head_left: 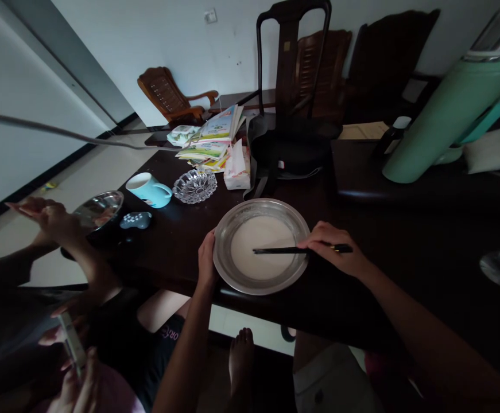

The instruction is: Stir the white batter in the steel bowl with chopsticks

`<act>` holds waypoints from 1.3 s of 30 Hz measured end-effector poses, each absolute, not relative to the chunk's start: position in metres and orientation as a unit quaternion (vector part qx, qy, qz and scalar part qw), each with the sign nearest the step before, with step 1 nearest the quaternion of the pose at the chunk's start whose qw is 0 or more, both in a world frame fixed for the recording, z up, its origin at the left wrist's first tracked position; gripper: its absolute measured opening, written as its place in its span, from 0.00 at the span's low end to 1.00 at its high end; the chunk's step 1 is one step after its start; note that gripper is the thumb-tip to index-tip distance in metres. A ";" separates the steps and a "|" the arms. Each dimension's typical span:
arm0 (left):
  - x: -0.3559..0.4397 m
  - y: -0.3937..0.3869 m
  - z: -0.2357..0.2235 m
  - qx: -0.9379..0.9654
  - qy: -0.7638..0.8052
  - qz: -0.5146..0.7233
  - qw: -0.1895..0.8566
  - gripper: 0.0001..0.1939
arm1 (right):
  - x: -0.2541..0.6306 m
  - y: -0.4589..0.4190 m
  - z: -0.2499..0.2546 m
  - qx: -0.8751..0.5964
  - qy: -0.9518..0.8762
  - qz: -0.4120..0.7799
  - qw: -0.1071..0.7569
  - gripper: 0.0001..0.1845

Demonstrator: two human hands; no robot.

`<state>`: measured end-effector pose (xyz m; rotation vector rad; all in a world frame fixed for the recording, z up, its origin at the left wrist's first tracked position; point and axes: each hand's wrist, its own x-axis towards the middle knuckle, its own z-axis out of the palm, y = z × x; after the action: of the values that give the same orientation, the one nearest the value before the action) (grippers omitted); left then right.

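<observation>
— What is found nearest the camera?
— The bare forearms (422, 321), between which the metal bowl (262, 286) is seen on the dark table (167, 246).
— Why there?
— It is set right by the near edge, probably so that it can be reached by both hands without a stretch.
— How is it steadied?
— Its left side is cupped by the left hand (207, 257), perhaps so that sliding is prevented. How far that grip is closed cannot be told, the fingers being partly hidden.
— And on the other side?
— Dark chopsticks (278, 250) are held in the closed fingers of the right hand (331, 244), towards their rear end, likely so that the knuckles are kept out of the pale liquid (260, 232).
— Which way are they pointed?
— Leftward, tips at the liquid's middle; their long axis is laid almost straight across the view. By the round bowl, no direction is given.
</observation>
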<state>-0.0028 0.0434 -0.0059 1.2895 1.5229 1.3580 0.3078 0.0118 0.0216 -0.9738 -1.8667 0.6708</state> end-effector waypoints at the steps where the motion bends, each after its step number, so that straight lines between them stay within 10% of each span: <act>1: -0.003 0.044 -0.006 0.500 0.591 0.524 0.355 0.22 | 0.309 0.012 0.021 -0.375 -0.772 0.266 0.439 0.08; 39: -0.003 0.048 -0.013 0.482 0.601 0.530 0.355 0.23 | 0.315 0.012 0.026 -0.450 -0.647 0.317 0.528 0.20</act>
<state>-0.0035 0.0479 -0.0127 1.2451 1.5519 1.3693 0.3154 0.0116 0.0256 -1.0742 -1.5454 0.7574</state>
